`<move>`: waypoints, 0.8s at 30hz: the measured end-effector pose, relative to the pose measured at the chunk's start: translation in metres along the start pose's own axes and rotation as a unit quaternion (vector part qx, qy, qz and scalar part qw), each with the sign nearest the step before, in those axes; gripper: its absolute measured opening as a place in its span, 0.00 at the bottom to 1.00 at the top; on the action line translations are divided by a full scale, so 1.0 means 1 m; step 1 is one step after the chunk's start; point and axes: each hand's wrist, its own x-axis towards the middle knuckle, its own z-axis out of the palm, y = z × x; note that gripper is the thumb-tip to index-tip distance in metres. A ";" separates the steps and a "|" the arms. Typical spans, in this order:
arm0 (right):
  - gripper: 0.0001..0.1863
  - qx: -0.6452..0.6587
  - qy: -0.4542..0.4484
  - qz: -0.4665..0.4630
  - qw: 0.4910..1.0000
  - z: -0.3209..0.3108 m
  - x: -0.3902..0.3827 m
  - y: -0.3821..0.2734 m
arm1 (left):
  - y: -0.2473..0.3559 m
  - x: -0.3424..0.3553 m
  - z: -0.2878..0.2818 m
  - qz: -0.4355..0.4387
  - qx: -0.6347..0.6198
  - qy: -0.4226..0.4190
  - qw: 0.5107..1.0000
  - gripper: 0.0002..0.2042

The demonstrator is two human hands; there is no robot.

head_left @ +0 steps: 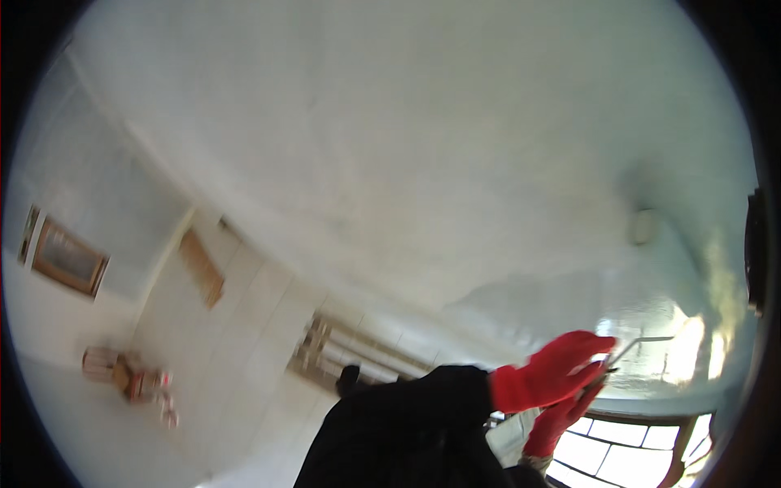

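Both my hands wear red gloves and meet at the lower right. My left hand (541,376), at the end of a black sleeve, is closed around the handle end of a tool with a thin bent metal rod (639,342), which looks like a paint roller frame. Just below it, my right hand (561,423) is closed on the same handle, its fingers partly hidden. The rod reaches toward a shiny, wet-looking part of the pale wall (643,370). Glare hides the rod's far end, so the roller itself cannot be made out.
A round fitting (642,227) sits on the pale surface above my hands. A barred window (614,447) is at the lower right. On the tiled floor lie a wooden pallet (366,348) and a brown board (202,267). A framed opening (70,256) and blurred items (134,381) are far left.
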 end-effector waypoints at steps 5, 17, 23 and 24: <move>0.30 0.144 -0.034 0.104 0.983 0.018 -0.019 -0.030 | 0.052 0.003 -0.096 0.057 0.100 0.069 0.991 0.11; 0.26 0.095 0.088 -0.063 0.990 0.008 0.157 -0.198 | 0.133 0.144 -0.163 0.338 0.214 0.162 0.902 0.15; 0.29 0.024 0.012 -0.154 0.988 0.033 0.043 -0.067 | 0.131 0.177 -0.212 0.435 0.330 0.170 0.820 0.16; 0.30 0.061 -0.017 -0.098 0.993 0.033 0.020 -0.047 | 0.130 0.181 -0.214 0.451 0.370 0.171 0.794 0.16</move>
